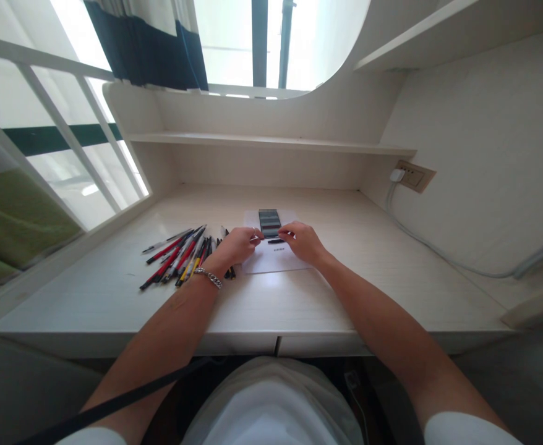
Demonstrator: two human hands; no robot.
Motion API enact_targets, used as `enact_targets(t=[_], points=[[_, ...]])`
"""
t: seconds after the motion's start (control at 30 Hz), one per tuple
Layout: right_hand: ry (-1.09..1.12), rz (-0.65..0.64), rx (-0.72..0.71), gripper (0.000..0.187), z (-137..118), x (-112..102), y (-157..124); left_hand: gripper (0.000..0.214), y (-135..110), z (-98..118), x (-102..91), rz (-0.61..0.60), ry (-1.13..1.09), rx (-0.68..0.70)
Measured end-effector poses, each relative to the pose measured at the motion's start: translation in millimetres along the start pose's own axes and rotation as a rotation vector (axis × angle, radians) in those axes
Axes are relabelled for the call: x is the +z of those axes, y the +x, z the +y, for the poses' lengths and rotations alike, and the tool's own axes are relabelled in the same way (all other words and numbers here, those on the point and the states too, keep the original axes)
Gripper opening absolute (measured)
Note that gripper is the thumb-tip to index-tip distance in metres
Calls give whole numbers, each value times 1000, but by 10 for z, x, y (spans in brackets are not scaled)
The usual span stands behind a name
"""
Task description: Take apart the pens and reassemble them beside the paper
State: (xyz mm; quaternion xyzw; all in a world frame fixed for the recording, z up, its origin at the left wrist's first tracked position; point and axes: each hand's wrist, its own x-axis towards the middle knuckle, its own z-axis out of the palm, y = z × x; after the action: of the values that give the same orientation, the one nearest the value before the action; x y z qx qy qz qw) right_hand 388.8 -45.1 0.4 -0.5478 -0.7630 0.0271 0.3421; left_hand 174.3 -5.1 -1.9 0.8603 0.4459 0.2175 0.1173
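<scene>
My left hand (242, 243), with a ring and a chain bracelet (208, 277) at its wrist, has its fingertips pinched together over a white paper sheet (262, 264). Facing it, my right hand (303, 241) is pinched in the same way. What lies in either pinch is too small to make out. A short black piece like a pen cap or pen part (276, 241) shows between the hands. Just beyond the fingertips lies a dark, glossy rectangular object (269, 220) with crosswise bands. Left of my left hand is a loose pile of pens (179, 256) in red, black, yellow and clear.
The pale desk (392, 278) has a shelf (271, 142) along its back. On the right wall, a white plug sits in a socket (415, 176), its grey cable (438, 252) running along the desk's right side. White rails (67, 133) stand at the left.
</scene>
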Motion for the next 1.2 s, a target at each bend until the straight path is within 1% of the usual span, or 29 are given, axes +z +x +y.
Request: enact_targets(t=[0.17,0.3,0.43,0.57,0.63,0.77,0.8,0.83,1.0,1.1,1.2], points=[[5,-82,-40,16,-4,44,-12,29,0,66,59,-25,-6,70],[-25,-145,-26,15,-15,31,-4,29,-4,97,82,-46,-29,70],[-53,-198,17,15,9,-76,15,29,-2,84,52,-59,-10,58],[-87,-220,102,16,138,-235,26,29,5,14,-40,-35,19,9],[-62,-250,136,16,213,-294,21,29,6,-28,-88,-9,17,-30],[2,-487,168,13,272,-305,-12,29,-2,-55,-144,12,26,-62],[-10,-526,169,13,262,-289,-21,29,-5,-47,-148,9,26,-64],[-29,-539,167,12,246,-269,-30,29,-7,-34,-149,8,21,-65],[-82,-453,147,12,158,-170,-46,30,-18,27,-133,-13,-22,-64],[-81,-403,165,11,141,-121,-44,32,-16,26,-115,-29,-18,-48],[-94,-374,175,10,138,-77,-41,35,-10,11,-93,-18,-32,-25]])
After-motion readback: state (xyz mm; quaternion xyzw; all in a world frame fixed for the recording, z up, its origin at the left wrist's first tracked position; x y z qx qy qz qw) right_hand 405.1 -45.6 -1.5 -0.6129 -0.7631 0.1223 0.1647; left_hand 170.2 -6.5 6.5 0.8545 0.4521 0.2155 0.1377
